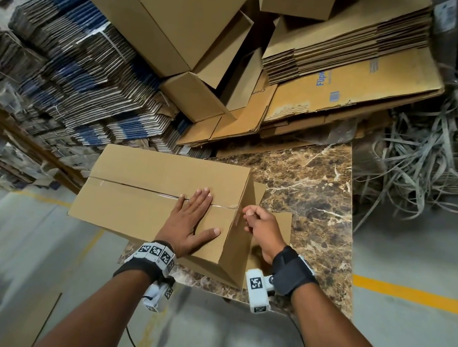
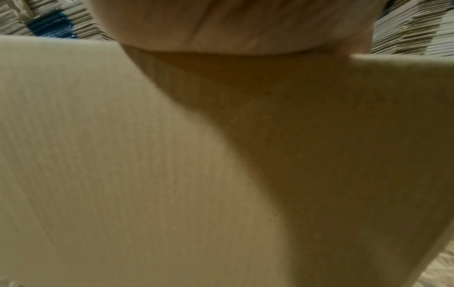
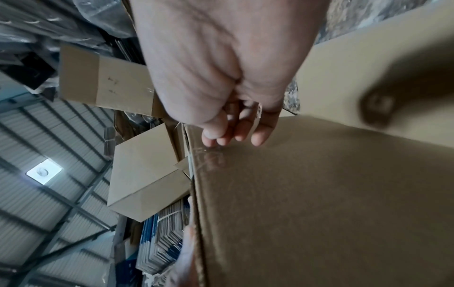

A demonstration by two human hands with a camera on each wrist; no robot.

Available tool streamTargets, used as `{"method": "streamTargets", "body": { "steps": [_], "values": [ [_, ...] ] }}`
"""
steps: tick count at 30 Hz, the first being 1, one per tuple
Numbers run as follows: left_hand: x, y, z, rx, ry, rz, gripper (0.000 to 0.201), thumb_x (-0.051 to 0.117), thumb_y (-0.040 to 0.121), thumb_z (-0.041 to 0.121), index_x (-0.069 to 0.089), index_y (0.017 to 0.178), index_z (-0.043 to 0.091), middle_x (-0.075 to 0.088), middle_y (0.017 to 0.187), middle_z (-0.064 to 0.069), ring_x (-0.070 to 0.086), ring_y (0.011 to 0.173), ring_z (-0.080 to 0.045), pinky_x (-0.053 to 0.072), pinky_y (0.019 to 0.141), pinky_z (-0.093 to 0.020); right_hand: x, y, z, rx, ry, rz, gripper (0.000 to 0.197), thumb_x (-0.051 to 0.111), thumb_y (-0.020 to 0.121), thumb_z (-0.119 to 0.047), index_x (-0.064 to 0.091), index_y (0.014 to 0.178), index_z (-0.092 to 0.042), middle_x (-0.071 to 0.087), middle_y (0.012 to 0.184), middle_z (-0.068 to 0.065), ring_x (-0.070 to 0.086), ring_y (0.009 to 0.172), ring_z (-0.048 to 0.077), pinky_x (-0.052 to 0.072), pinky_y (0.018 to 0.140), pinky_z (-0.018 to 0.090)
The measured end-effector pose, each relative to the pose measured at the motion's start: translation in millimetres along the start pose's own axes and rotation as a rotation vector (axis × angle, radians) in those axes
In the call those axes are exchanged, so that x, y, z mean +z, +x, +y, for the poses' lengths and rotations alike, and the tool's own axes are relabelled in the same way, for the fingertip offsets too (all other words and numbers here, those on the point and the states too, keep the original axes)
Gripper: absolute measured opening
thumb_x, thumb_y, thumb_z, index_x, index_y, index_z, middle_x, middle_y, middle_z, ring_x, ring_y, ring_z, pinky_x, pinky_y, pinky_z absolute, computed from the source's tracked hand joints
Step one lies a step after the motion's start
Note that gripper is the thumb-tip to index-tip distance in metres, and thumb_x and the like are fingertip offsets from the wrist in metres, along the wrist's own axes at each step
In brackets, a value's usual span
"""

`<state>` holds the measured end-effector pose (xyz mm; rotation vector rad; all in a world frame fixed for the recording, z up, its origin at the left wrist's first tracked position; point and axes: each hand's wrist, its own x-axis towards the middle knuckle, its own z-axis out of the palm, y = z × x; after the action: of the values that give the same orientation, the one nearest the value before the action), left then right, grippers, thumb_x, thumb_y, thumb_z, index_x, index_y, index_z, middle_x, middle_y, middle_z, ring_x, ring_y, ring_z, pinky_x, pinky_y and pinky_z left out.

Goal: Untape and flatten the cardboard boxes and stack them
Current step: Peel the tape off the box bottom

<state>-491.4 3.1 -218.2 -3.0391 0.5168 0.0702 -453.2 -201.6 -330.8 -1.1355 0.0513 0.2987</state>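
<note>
A brown cardboard box (image 1: 147,192) lies on a marble table (image 1: 308,177), its top seam closed with clear tape (image 1: 139,188). My left hand (image 1: 193,218) rests flat on the top near the right end, fingers straight across the seam; in the left wrist view only the palm (image 2: 221,23) and the box (image 2: 123,155) show. My right hand (image 1: 248,217) is at the box's right end, fingers curled and bunched at the tape's end on the side face. The right wrist view shows the right hand (image 3: 228,136) with its tips at the tape (image 3: 211,155) on the box (image 3: 319,194) edge.
Assembled boxes (image 1: 166,13) are piled behind the table, beside a stack of flattened cardboard (image 1: 347,43). Bundled flat cartons (image 1: 62,66) fill the left. Loose strapping (image 1: 414,155) lies at the right. Grey floor with a yellow line (image 1: 409,296) surrounds the table.
</note>
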Motion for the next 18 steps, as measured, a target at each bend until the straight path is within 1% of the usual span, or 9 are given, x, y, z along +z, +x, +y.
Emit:
{"method": "streamTargets", "body": {
  "steps": [2,4,6,10,14,18],
  "values": [
    [-1,2,1,0.009,0.004,0.0,0.088,0.032,0.095,0.075,0.005,0.163,0.026,-0.004,0.17,0.009,-0.008,0.156,-0.006,-0.001,0.127,-0.051,-4,1,1,-0.013,-0.014,0.058,0.022,0.045,0.108,-0.017,0.065,0.098,-0.023,0.066,0.097,-0.002,0.06,0.089,0.011,0.053,0.08,0.029],
    [-1,3,1,0.006,0.004,-0.002,0.088,0.031,0.095,0.075,0.006,0.163,0.025,-0.004,0.17,0.009,-0.008,0.156,-0.006,0.0,0.127,-0.051,-1,0,2,-0.014,-0.032,0.078,0.023,0.044,0.108,-0.017,0.064,0.103,-0.025,0.067,0.099,-0.001,0.06,0.089,0.012,0.054,0.08,0.029],
    [0,2,1,0.005,0.005,0.002,0.089,0.031,0.095,0.076,0.005,0.163,0.026,-0.003,0.171,0.009,-0.008,0.156,-0.007,0.0,0.127,-0.052,5,0,4,-0.009,-0.02,0.088,0.023,0.045,0.107,-0.015,0.066,0.104,-0.024,0.066,0.098,0.0,0.06,0.087,0.013,0.054,0.079,0.028],
    [3,2,-2,0.0,0.019,0.001,0.088,0.031,0.095,0.075,0.003,0.163,0.027,-0.004,0.171,0.009,-0.008,0.156,-0.007,0.001,0.127,-0.053,13,0,8,-0.005,0.02,0.134,0.021,0.05,0.106,-0.017,0.069,0.099,-0.022,0.068,0.097,0.001,0.064,0.088,0.013,0.056,0.078,0.025],
    [5,0,-3,-0.004,0.021,0.008,0.088,0.031,0.096,0.075,0.003,0.163,0.027,-0.004,0.171,0.009,-0.008,0.157,-0.008,0.001,0.127,-0.053,18,1,8,0.004,0.021,0.146,0.021,0.053,0.105,-0.02,0.071,0.095,-0.02,0.071,0.098,0.003,0.066,0.089,0.014,0.059,0.083,0.03],
    [6,-2,-3,-0.007,0.012,0.009,0.088,0.032,0.096,0.074,0.003,0.164,0.025,-0.005,0.171,0.008,-0.009,0.157,-0.008,0.001,0.127,-0.053,21,1,6,0.0,0.03,0.154,0.022,0.053,0.105,-0.018,0.071,0.093,-0.017,0.071,0.093,0.002,0.066,0.086,0.014,0.059,0.083,0.032]
  ]
}}
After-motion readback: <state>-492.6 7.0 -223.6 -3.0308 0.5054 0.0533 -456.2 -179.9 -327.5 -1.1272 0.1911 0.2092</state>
